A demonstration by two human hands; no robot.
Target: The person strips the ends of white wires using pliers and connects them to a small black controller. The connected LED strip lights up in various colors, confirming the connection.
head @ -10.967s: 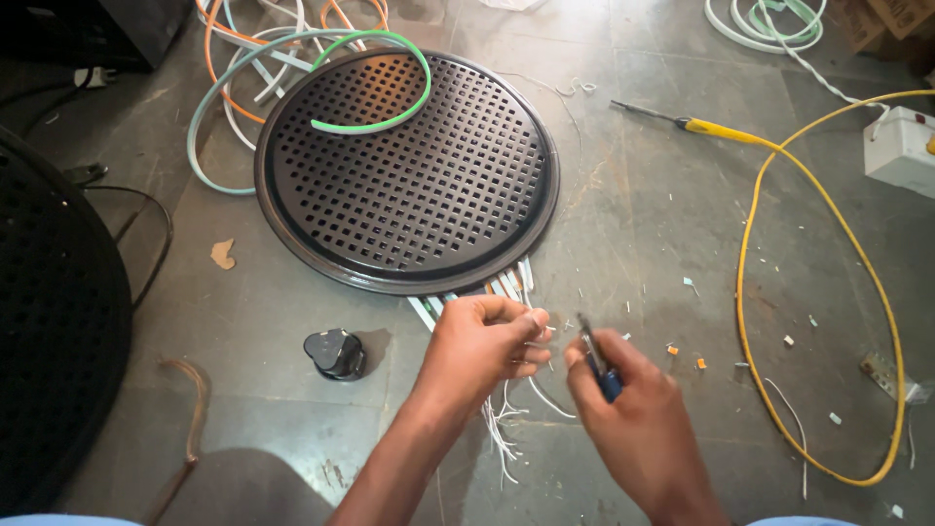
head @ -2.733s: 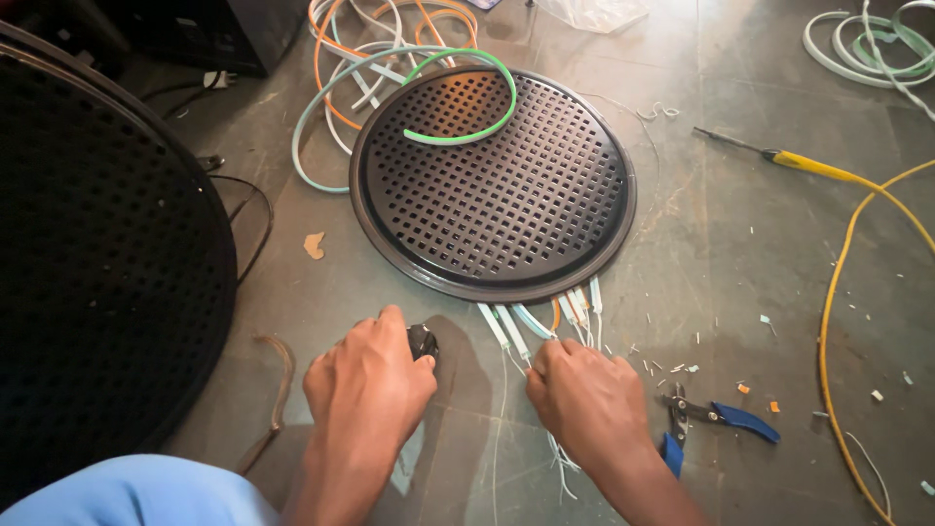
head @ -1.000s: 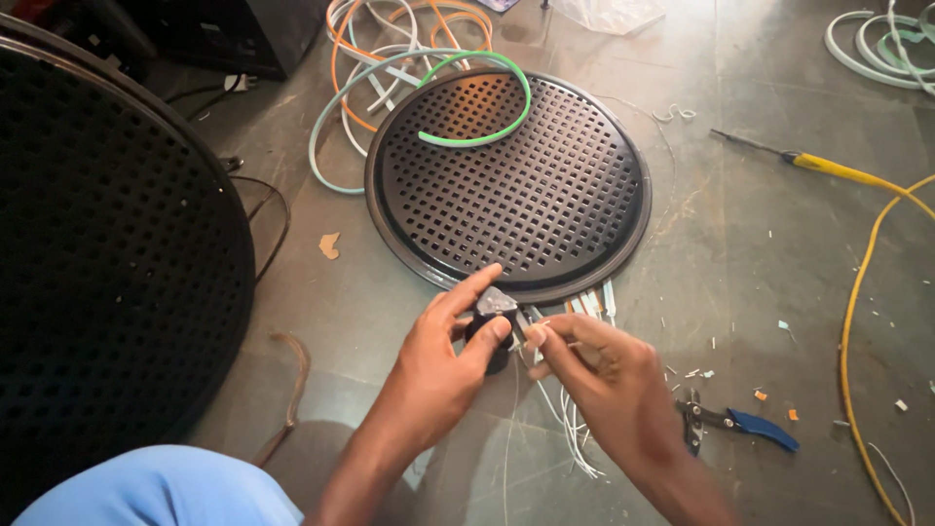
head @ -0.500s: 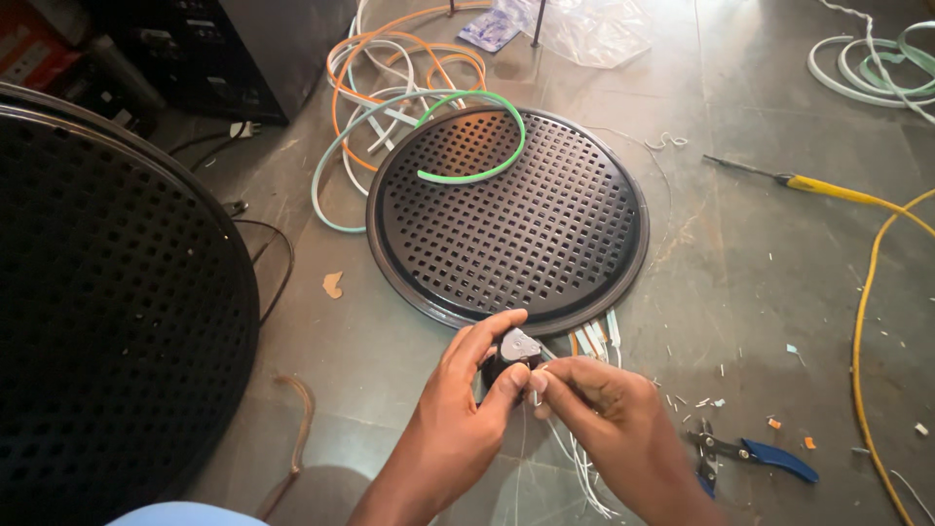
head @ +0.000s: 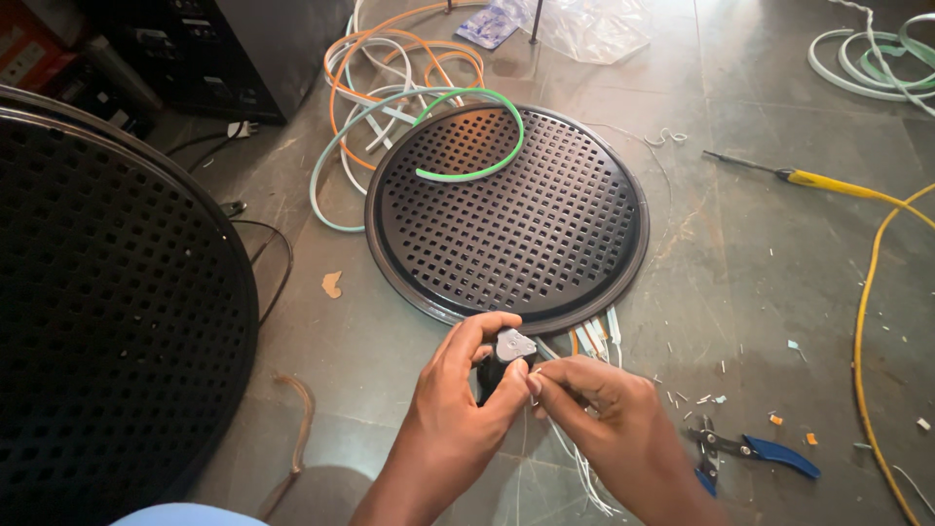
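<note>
Covering the grey floor (head: pixel 779 253), cables (head: pixel 390 88) lie at twelve o'clock; left hand (head: pixel 458 419) pinches a black roll (head: pixel 495 365), right hand (head: pixel 609 424) pinches its tape end (head: pixel 514 344).

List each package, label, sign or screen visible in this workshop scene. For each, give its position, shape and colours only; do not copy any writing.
Clear plastic bag: top centre on the floor, crumpled, see-through.
Blue printed packet: top centre, left of the bag, flat, blue and white.
Orange-red carton: top left corner, boxy, only partly in view.
No signs or screens are visible.
</note>
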